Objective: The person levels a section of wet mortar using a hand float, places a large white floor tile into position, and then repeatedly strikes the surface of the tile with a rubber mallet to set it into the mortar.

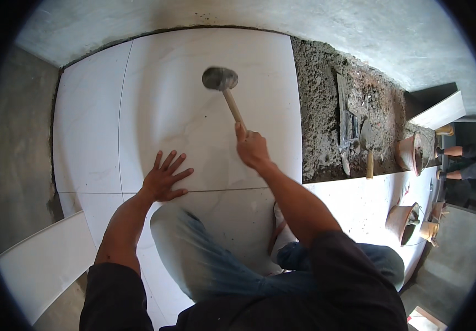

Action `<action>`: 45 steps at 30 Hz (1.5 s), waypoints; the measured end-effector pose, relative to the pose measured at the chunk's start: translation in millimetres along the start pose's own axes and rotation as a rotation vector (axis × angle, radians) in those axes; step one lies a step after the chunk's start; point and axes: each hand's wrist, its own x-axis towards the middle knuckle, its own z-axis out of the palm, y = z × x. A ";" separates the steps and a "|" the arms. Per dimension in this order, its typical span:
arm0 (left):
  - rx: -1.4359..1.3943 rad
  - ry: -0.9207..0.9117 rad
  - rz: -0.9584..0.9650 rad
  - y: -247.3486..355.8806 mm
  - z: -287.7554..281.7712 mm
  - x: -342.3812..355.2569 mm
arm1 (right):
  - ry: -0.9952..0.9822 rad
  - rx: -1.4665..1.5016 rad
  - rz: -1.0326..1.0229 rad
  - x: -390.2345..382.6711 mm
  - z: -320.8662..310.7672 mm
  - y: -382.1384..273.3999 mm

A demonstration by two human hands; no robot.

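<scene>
We hold the rubber mallet in our right hand, fist wrapped round the handle's lower end, its head raised over the middle of the large white tile. Our left hand lies open, fingers spread, flat near the tile's near edge. Taps should be light and land square. The handle's long axis runs from our fist up and slightly left, head toward the far wall.

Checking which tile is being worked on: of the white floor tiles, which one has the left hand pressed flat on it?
The large middle tile beside the mortar bed: the left hand lies flat near its lower edge, and the rubber mallet hangs over it.
</scene>
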 end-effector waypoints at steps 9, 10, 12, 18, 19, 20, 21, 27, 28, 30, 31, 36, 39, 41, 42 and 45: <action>0.040 -0.029 0.008 5.6 -2.8 -0.5 | -0.018 -0.061 -0.032 -0.6 -21.9 5.7; 0.058 0.003 -0.012 6.3 0.5 -4.9 | -0.027 -0.104 -0.044 -3.3 -16.4 10.9; 0.086 0.076 0.016 5.2 1.6 3.1 | -0.093 -0.162 -0.073 -6.1 -9.4 31.9; 0.141 0.147 -0.038 5.5 6.6 2.9 | -0.280 -0.733 -0.343 -29.5 -88.8 73.8; 0.146 0.148 -0.021 3.1 8.2 2.6 | -0.264 -0.687 -0.261 -24.1 -126.1 85.1; 0.152 0.142 -0.021 2.8 9.9 4.2 | -0.274 -0.734 -0.225 -2.7 -159.0 120.5; 0.161 0.138 -0.038 3.1 11.5 3.8 | -0.140 -0.746 -0.170 -1.3 -192.4 148.2; 0.137 0.027 -0.080 4.2 15.8 3.1 | 0.588 -0.614 0.483 -6.0 -295.2 317.7; 0.158 0.026 -0.095 2.3 18.4 5.4 | 0.589 -0.513 0.522 -2.4 -297.5 346.9; 0.157 0.046 -0.053 -2.2 21.4 3.1 | 0.624 -0.400 0.693 0.3 -280.2 409.9; 0.174 0.015 -0.073 0.5 26.8 2.5 | 0.498 -0.311 0.822 1.6 -274.9 435.3; 0.221 -0.014 -0.075 -6.6 22.8 0.3 | 0.811 -0.331 0.231 50.6 -259.1 388.2; 0.223 -0.067 -0.109 -1.4 20.1 4.1 | 0.815 -0.130 -0.053 103.0 -259.5 327.9; 0.220 -0.083 -0.128 1.5 18.1 6.0 | 0.668 -0.170 0.027 129.3 -260.2 301.5; 0.220 -0.097 -0.135 2.6 18.5 7.3 | 0.530 -0.222 0.103 136.2 -261.4 289.8; 0.222 -0.099 -0.135 0.4 21.6 6.5 | 0.623 -0.181 0.147 135.7 -261.2 265.4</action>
